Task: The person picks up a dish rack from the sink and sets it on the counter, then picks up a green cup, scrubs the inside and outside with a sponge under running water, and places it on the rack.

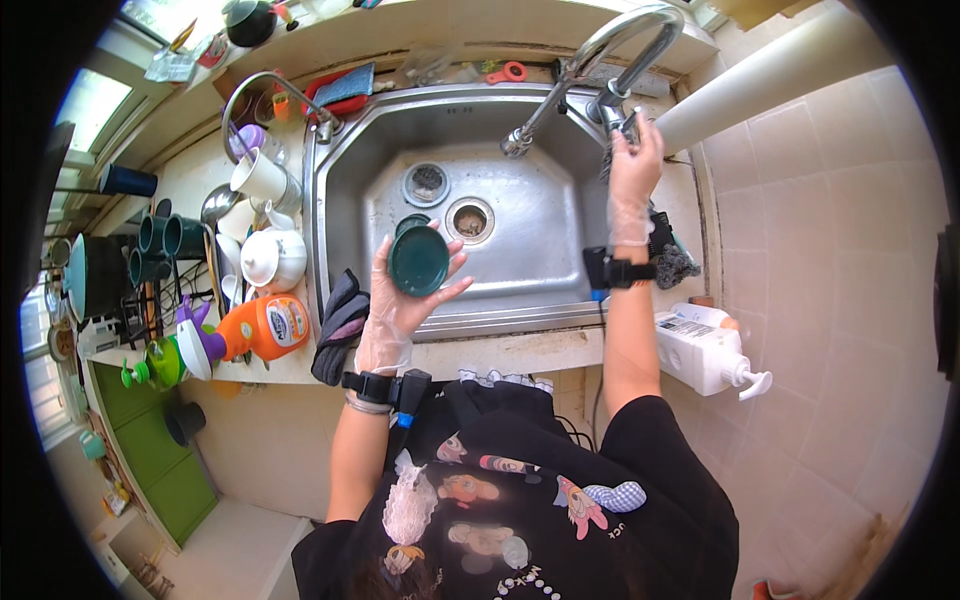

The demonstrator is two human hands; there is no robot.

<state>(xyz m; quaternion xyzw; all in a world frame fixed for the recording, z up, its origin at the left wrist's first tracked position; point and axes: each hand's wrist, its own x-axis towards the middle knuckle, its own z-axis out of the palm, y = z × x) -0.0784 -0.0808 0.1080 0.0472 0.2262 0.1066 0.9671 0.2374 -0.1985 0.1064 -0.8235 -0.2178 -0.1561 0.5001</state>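
My left hand (405, 296), in a clear plastic glove, holds a small round dark green dish (419, 260) over the near left of the steel sink (480, 279). A second dark green round piece (412, 221) shows partly behind it. My right hand (636, 161), gloved too, has its fingers at the lever (634, 124) of the chrome faucet (611, 97). Beside those fingers hangs a dark mesh-like thing (605, 161), partly hidden. The faucet's spout head (516, 142) points down into the basin, and no water stream shows. A small round container with dark contents (426, 184) sits near the drain (470, 221).
Left of the sink stand a white teapot (274, 259), green mugs (184, 236) and an orange spray bottle (270, 328). A grey cloth (340, 326) drapes over the counter edge. On the right are a steel-wool scrubber (677, 266) and a white pump bottle (705, 352).
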